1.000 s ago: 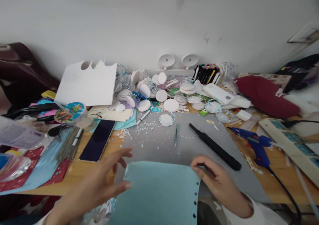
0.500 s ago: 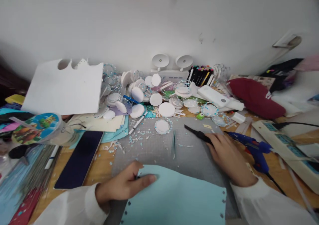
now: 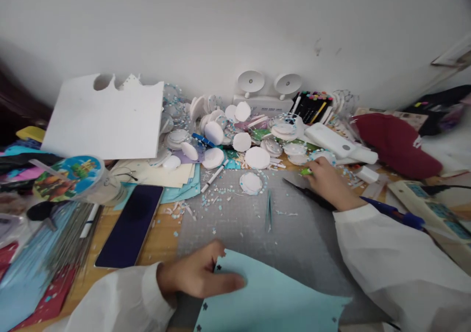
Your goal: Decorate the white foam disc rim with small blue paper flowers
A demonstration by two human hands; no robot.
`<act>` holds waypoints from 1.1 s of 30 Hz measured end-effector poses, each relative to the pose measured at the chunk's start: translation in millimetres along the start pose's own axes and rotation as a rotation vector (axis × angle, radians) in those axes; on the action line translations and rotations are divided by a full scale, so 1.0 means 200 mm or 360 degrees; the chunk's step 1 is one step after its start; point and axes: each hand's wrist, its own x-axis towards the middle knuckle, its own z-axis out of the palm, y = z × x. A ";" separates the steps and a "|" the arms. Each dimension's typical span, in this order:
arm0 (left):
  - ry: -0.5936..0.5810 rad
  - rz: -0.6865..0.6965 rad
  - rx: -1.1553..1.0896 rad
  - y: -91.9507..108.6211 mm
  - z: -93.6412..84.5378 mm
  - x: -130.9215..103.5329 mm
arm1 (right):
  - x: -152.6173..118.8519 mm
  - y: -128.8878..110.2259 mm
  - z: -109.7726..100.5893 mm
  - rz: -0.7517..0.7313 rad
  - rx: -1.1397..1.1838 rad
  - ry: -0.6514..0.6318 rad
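Observation:
My left hand [image 3: 206, 273] pinches the upper left corner of a light blue sheet [image 3: 265, 297] between thumb and fingers. Small flower-shaped holes run along the sheet's side edges, and its upper edge is cut in a curve. My right hand [image 3: 327, 182] reaches to the back right of the grey mat, its fingers closed on a small bright green object [image 3: 306, 172]. Below that hand lies a long black pointed tool [image 3: 307, 192], partly hidden by it. Tweezers [image 3: 269, 209] and a round white disc with a blue-dotted rim [image 3: 251, 183] lie on the mat.
White discs [image 3: 257, 157] crowd the back by a twin-headed lamp [image 3: 250, 81]. A phone [image 3: 130, 226] and a lidded tub [image 3: 81, 180] stand left. To the right are a blue glue gun [image 3: 393, 213], a power strip [image 3: 423, 199] and a red cap [image 3: 397, 143]. Paper scraps litter the mat.
My right hand has left the black tool on the mat and moved up to the small green object, now in its fingers. My left hand still holds the sheet. The view has shifted.

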 end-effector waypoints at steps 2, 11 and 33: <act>-0.0019 0.0057 0.0023 -0.01 0.01 0.00 | -0.03 -0.03 -0.07 -0.0019 0.0105 0.0058; 0.0240 -0.0022 -0.0226 -0.06 0.05 0.01 | -0.36 -0.54 -0.20 -0.0422 0.1180 -0.0519; 0.0229 0.0467 0.0846 -0.07 0.06 0.06 | -0.35 -0.63 -0.51 0.0140 0.1981 -0.0442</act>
